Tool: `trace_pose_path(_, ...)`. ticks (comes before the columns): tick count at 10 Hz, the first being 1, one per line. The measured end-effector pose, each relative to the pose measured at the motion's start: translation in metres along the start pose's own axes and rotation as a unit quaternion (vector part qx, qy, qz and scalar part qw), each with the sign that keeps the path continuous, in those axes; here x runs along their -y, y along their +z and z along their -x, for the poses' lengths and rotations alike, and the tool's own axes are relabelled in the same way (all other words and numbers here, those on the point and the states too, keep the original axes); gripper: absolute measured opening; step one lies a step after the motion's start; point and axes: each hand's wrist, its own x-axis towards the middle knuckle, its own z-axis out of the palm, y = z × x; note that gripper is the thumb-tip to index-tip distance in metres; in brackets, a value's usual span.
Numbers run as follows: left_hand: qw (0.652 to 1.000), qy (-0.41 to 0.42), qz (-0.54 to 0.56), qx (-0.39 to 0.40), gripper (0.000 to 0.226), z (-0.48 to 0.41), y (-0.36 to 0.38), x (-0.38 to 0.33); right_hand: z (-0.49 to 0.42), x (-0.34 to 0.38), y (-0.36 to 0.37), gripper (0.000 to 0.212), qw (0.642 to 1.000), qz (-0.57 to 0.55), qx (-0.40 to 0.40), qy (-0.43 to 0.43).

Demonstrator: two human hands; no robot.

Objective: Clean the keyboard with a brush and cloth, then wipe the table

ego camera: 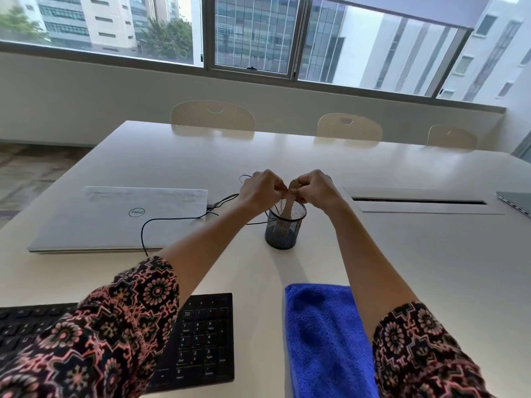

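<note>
A black mesh cup stands mid-table with a pale wooden brush handle sticking up out of it. My left hand and my right hand meet just above the cup, and both pinch the top of that handle. The brush's bristles are hidden inside the cup. A black keyboard lies at the near edge, partly covered by my left sleeve. A folded blue cloth lies to its right, under my right forearm.
A shut silver laptop lies left of the cup, with a thin black cable looping across it. A cable slot is set into the white table at the right, another laptop's corner beyond. Chairs line the far side.
</note>
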Motion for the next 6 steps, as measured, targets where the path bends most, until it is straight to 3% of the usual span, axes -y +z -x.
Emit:
trace_pose_path(3, 1.0, 0.005, -0.013, 0.007, 0.014, -0.001, 0.007, 0.009, -0.006, -0.007, 0.009, 0.014, 0.999, -0.001, 0.036, 0.019)
trace_pose_path(4, 1.0, 0.006, -0.014, 0.004, 0.014, 0.0, 0.006, 0.009, -0.007, -0.008, 0.011, 0.008, 1.0, 0.019, 0.012, 0.014)
trace_pose_path(5, 1.0, 0.011, -0.02, -0.013, 0.018, 0.001, 0.003, 0.01, -0.008, -0.008, 0.014, 0.021, 0.999, 0.04, -0.026, 0.016)
trace_pose_path(6, 0.996, 0.018, -0.051, -0.076, 0.034, 0.0, -0.009, 0.006, -0.005, 0.004, 0.01, 0.028, 0.997, 0.033, -0.073, -0.002)
